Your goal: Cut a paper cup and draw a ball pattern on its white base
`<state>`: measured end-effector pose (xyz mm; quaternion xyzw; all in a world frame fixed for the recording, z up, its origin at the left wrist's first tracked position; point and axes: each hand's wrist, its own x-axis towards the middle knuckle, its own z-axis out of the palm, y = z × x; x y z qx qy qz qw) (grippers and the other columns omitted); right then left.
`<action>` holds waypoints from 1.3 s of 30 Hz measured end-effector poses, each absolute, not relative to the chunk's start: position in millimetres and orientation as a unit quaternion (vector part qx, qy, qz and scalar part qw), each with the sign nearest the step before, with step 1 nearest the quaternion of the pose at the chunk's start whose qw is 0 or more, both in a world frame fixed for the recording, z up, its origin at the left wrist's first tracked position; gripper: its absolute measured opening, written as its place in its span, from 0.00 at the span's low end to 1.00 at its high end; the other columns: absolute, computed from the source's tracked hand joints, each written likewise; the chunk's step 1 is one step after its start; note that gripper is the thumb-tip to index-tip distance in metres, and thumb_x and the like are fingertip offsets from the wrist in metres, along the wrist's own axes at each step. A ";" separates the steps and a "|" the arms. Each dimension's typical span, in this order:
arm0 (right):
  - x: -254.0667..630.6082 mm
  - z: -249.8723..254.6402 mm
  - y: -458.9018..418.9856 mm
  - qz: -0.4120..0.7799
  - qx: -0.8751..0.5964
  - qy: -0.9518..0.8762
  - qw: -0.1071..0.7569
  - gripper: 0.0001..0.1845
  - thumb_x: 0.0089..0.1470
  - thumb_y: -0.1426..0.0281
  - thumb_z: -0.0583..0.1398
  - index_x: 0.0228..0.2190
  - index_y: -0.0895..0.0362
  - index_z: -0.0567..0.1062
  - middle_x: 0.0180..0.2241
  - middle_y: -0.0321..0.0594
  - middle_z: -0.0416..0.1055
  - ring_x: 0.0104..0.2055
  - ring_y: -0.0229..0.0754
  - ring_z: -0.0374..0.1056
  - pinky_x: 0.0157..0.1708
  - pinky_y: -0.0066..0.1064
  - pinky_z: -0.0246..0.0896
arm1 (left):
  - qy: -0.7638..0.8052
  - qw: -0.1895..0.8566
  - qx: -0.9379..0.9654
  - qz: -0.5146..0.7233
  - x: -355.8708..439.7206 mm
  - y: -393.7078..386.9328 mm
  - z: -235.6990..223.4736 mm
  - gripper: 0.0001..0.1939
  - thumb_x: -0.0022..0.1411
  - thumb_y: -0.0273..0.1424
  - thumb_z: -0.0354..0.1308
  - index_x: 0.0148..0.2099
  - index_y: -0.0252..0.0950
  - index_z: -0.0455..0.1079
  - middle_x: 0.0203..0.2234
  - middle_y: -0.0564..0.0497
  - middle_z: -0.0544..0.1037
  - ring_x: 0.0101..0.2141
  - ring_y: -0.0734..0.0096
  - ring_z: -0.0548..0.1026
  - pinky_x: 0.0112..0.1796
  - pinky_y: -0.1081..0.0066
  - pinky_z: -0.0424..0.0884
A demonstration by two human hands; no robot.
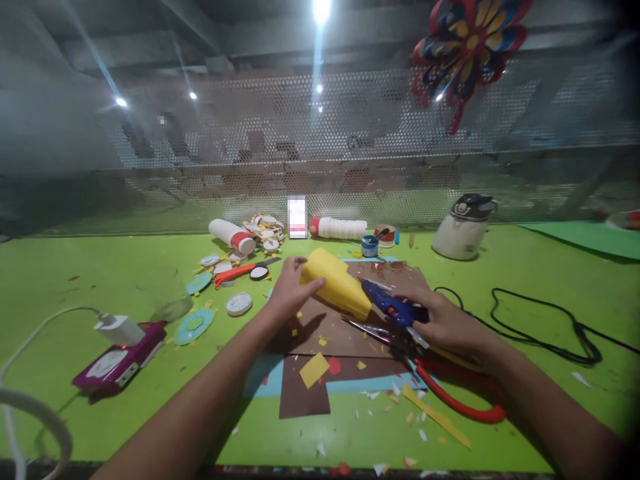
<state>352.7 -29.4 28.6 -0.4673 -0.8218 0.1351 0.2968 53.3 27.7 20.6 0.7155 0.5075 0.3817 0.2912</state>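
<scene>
My left hand (296, 288) grips a folded piece of yellow paper (335, 280), thumb on the near side, fingers mostly hidden behind it. In my right hand (445, 319) is a blue hot glue gun (387, 301), its nozzle pointing left at the yellow paper's right side. Whether the nozzle touches the paper I cannot tell. Under the glue gun lie scissors with red handles (460, 403), blades toward the left. Beneath both hands is brown paper (340, 339) on top of light blue paper (265, 377). A small yellow square (314, 370) rests on the brown paper's near part.
A purple power strip (120, 360) with a white plug is at left. Round paper pieces (194, 325) and an orange cutter (235, 272) lie left of centre. Paper cups (343, 228), a phone (297, 217) and a kettle (463, 227) stand behind. A black cord (540, 340) loops at right.
</scene>
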 end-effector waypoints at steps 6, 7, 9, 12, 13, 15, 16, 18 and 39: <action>353.4 27.8 -31.2 0.129 -0.474 -0.810 0.322 0.24 0.49 0.70 0.59 0.48 0.58 0.79 0.47 0.48 0.80 0.47 0.54 0.76 0.48 0.45 0.70 | 0.498 0.367 0.689 0.377 53.1 38.6 23.7 0.19 0.68 0.37 0.59 0.57 0.35 0.68 0.52 0.44 0.74 0.46 0.60 0.76 0.45 0.55 0.76; 354.4 26.9 -30.4 0.124 -0.477 -0.807 0.325 0.23 0.49 0.70 0.59 0.49 0.58 0.78 0.47 0.48 0.79 0.48 0.54 0.75 0.48 0.46 0.70 | 0.506 0.369 0.683 0.375 50.8 39.6 25.4 0.18 0.68 0.37 0.59 0.57 0.35 0.68 0.51 0.44 0.74 0.46 0.60 0.76 0.45 0.55 0.76; 356.4 26.0 -29.1 0.111 -0.484 -0.803 0.329 0.23 0.49 0.71 0.59 0.48 0.57 0.78 0.47 0.48 0.79 0.48 0.55 0.75 0.48 0.47 0.69 | 0.523 0.365 0.675 0.371 41.9 40.1 33.0 0.18 0.68 0.37 0.59 0.56 0.35 0.69 0.51 0.44 0.74 0.46 0.59 0.76 0.45 0.55 0.76; 357.4 26.7 -27.7 0.091 -0.494 -0.801 0.327 0.22 0.49 0.74 0.59 0.47 0.56 0.78 0.46 0.47 0.79 0.47 0.54 0.75 0.47 0.46 0.70 | 0.545 0.354 0.667 0.365 22.1 36.0 51.1 0.18 0.68 0.38 0.59 0.56 0.34 0.69 0.51 0.45 0.74 0.47 0.57 0.76 0.45 0.55 0.76; 357.0 26.8 -27.0 0.084 -0.496 -0.802 0.323 0.23 0.48 0.75 0.59 0.48 0.55 0.78 0.47 0.46 0.79 0.48 0.54 0.74 0.49 0.47 0.69 | 0.549 0.353 0.667 0.360 16.0 34.2 56.6 0.18 0.68 0.38 0.59 0.56 0.34 0.69 0.51 0.45 0.74 0.47 0.58 0.76 0.45 0.55 0.76; 356.0 25.3 -23.7 0.073 -0.497 -0.808 0.309 0.26 0.46 0.77 0.60 0.49 0.53 0.78 0.52 0.45 0.76 0.55 0.56 0.70 0.55 0.51 0.63 | 0.555 0.359 0.671 0.337 8.0 32.7 62.6 0.18 0.68 0.38 0.58 0.56 0.34 0.69 0.50 0.45 0.75 0.45 0.59 0.76 0.44 0.56 0.76; 355.6 23.6 -21.3 0.070 -0.498 -0.811 0.298 0.27 0.45 0.78 0.60 0.48 0.52 0.79 0.55 0.45 0.74 0.59 0.57 0.67 0.58 0.52 0.60 | 0.559 0.362 0.674 0.319 6.7 33.5 62.5 0.18 0.69 0.38 0.58 0.56 0.34 0.69 0.50 0.44 0.75 0.45 0.60 0.77 0.44 0.56 0.76; 356.0 18.9 -15.8 0.073 -0.501 -0.818 0.271 0.29 0.41 0.79 0.61 0.48 0.54 0.80 0.57 0.47 0.72 0.61 0.58 0.65 0.61 0.53 0.56 | 0.579 0.354 0.679 0.281 9.1 38.2 56.8 0.18 0.69 0.37 0.58 0.56 0.35 0.69 0.50 0.44 0.75 0.45 0.61 0.77 0.44 0.56 0.76; 82.8 117.6 120.6 0.135 -0.456 -0.866 0.152 0.17 0.63 0.63 0.61 0.51 0.57 0.73 0.52 0.43 0.72 0.48 0.48 0.72 0.46 0.43 0.72 | 0.655 0.074 0.742 0.119 27.1 -14.5 27.1 0.16 0.69 0.37 0.58 0.54 0.34 0.70 0.48 0.45 0.76 0.44 0.62 0.77 0.44 0.56 0.76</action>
